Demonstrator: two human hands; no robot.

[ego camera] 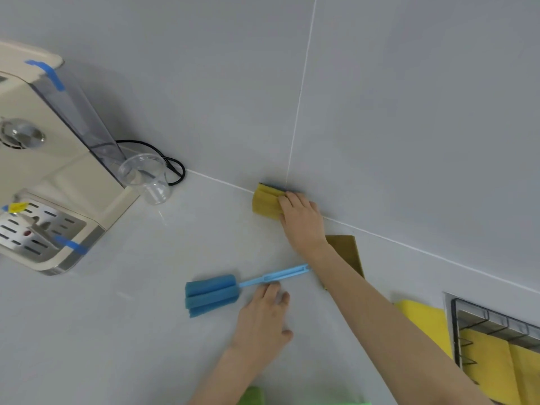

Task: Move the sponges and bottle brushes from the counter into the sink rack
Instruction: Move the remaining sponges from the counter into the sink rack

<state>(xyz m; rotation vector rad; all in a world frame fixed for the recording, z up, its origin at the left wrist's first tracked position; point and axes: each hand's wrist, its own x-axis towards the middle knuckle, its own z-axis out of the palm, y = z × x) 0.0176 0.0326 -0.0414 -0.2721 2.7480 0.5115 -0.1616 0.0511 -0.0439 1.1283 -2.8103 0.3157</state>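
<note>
A yellow sponge [266,201] with a blue back lies on the counter against the wall. My right hand [302,222] reaches over it, fingers curled onto its right end. A blue bottle brush [211,295] lies flat in the middle of the counter, foam head to the left and light-blue handle to the right. My left hand [263,320] is palm down just below that handle, fingertips touching it, fingers not closed. A dark olive pad [349,252] shows from under my right forearm. The wire sink rack [467,315] at lower right holds yellow sponges [493,366].
A beige countertop machine [46,176] with a metal drip tray fills the left side. A clear plastic cup [146,178] and a black cable [175,168] sit beside it. Another yellow sponge [420,320] lies left of the rack. Something green [251,396] shows at the bottom edge.
</note>
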